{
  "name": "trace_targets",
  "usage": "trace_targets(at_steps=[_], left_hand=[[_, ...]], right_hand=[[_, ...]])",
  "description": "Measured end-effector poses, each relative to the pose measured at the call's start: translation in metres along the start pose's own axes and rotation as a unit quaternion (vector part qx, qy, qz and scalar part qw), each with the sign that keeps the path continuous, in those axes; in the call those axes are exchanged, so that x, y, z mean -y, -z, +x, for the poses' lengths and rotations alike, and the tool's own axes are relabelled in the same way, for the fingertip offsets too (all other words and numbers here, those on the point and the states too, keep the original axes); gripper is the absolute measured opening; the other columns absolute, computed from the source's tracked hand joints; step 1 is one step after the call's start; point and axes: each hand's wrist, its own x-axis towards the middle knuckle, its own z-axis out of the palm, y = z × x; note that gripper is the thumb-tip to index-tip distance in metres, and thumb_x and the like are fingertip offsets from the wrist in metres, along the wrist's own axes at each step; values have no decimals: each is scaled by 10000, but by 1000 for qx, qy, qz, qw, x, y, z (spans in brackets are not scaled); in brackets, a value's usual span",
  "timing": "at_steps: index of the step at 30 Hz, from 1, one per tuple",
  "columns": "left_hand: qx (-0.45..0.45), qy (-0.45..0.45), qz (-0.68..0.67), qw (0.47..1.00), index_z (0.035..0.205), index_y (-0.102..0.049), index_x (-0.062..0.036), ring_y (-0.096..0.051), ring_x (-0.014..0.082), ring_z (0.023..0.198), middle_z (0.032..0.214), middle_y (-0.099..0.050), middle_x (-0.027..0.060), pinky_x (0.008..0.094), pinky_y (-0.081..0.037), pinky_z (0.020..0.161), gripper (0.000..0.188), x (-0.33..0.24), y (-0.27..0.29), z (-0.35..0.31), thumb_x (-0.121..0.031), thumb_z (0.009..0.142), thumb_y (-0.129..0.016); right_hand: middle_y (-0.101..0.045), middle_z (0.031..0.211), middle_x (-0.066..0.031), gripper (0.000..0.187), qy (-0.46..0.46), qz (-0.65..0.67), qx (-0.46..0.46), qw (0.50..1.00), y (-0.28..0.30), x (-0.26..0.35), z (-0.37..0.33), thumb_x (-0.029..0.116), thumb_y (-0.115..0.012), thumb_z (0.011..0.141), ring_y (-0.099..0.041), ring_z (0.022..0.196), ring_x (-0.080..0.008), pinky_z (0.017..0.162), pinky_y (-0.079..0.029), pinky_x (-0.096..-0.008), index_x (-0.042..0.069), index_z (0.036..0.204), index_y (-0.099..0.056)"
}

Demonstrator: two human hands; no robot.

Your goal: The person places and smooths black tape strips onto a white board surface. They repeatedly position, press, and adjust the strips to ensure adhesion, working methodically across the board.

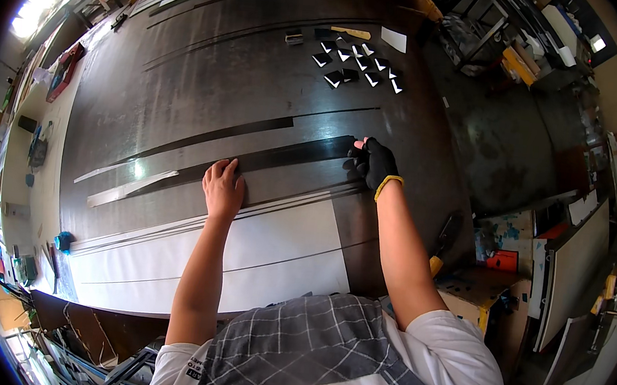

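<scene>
A long, thin black strip (290,154) lies slantwise across the dark worktable (209,71), its left end shining pale in the light. My bare left hand (224,190) rests on the strip near its middle, fingers stretched over it. At the strip's right end is my right hand (376,165), in a black glove with a yellow cuff and bare fingertips showing. Its thumb and fingers close on that end. Just beyond lies a second, narrower black strip (255,129), roughly parallel and touched by neither hand.
Nearer me, a white sheet (280,253) with thin dark strips along it covers the table. Several small black-and-white angled pieces (351,55) lie at the far right, beside a white scrap (394,40) and a yellowish bar (351,32). A red tray (66,73) sits at the left edge.
</scene>
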Motion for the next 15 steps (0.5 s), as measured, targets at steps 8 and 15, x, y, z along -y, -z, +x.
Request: trace_targets(at_steps=[8, 15], left_hand=[[-9, 2, -8, 1000, 1257, -621, -120, -484, 294, 1210, 1243, -561, 72, 432, -357, 1051, 466, -2, -1, 0, -144, 795, -685], [-8, -1, -12, 1000, 1262, -616, -113, -481, 298, 1212, 1244, -558, 76, 436, -353, 1053, 475, 0, -1, -1, -141, 793, -685]], right_hand=[[-657, 783, -107, 306, -1, -8, -4, 1000, 6, -5, 14, 290, -541, 987, -511, 524, -124, 453, -377, -244, -6, 992, -619], [-659, 781, -110, 346, -2, 4, -10, 1000, -1, -2, 6, 324, -543, 982, -525, 526, -135, 457, -383, -241, -14, 1023, -605]])
